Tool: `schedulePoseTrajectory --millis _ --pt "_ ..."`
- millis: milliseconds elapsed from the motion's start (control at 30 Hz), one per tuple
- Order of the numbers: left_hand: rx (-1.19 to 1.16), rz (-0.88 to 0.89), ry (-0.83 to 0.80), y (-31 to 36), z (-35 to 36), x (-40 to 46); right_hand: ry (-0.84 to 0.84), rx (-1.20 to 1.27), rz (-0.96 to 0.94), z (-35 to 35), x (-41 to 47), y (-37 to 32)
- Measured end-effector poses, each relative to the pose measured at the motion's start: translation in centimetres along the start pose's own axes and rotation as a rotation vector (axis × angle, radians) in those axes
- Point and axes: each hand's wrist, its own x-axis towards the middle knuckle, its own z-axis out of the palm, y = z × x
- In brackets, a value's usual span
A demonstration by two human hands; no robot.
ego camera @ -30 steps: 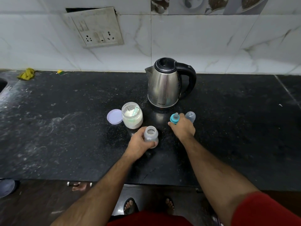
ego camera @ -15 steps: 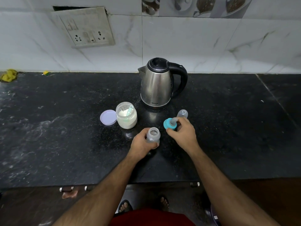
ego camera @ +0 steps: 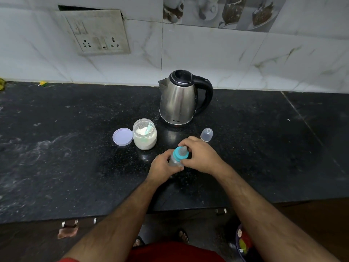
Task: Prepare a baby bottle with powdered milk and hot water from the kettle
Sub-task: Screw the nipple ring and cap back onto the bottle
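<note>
Upright translucent baby bottle point(ego camera: 174, 160), nearside of steel kettle point(ego camera: 179, 99): left hand point(ego camera: 163, 166) grips body, right hand point(ego camera: 200, 156) clasps teal nipple ring point(ego camera: 180, 153)

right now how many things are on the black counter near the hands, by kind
steel kettle with black handle: 1
glass jar of white powder: 1
round lilac lid: 1
clear dome cap: 1
clear baby bottle with teal collar, held in both hands: 1
total: 5

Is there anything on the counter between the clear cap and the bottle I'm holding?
Nothing visible. The clear cap stands on bare counter just behind the right hand, which grips the teal nipple ring on the bottle.
</note>
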Motion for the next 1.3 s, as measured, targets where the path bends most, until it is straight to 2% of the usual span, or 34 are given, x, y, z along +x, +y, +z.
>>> schedulePoseTrajectory --millis 233,667,833,900,1000,1100,1233,1300 --pt "0.012 0.034 -0.016 -0.9 -0.2 0.4 -0.04 -0.154 0.022 -0.1 0.5 -1.4" --pt "0.0 0.056 -0.036 -1.4 0.0 0.6 -0.013 -0.433 0.235 0.3 0.9 -2.6" --pt "0.016 0.06 -0.026 -1.5 0.0 0.8 -0.188 -0.239 0.091 -1.0 1.0 -2.0" --pt "0.023 0.06 -0.028 -1.6 0.0 0.8 -0.152 -0.245 0.085 -0.8 1.1 -1.9" --pt "0.028 0.053 -0.03 -1.5 0.0 0.8 -0.033 -0.347 0.189 0.1 1.3 -2.2" --pt "0.032 0.057 -0.027 -1.5 0.0 0.7 -0.023 -0.415 0.202 0.5 1.2 -2.1" --pt "0.027 0.061 -0.021 -1.6 0.0 0.8 -0.192 -0.174 0.109 -0.9 1.3 -1.3" --pt "0.024 0.062 -0.016 -1.6 0.1 0.8 -0.219 -0.12 0.072 -1.1 1.5 -0.8"
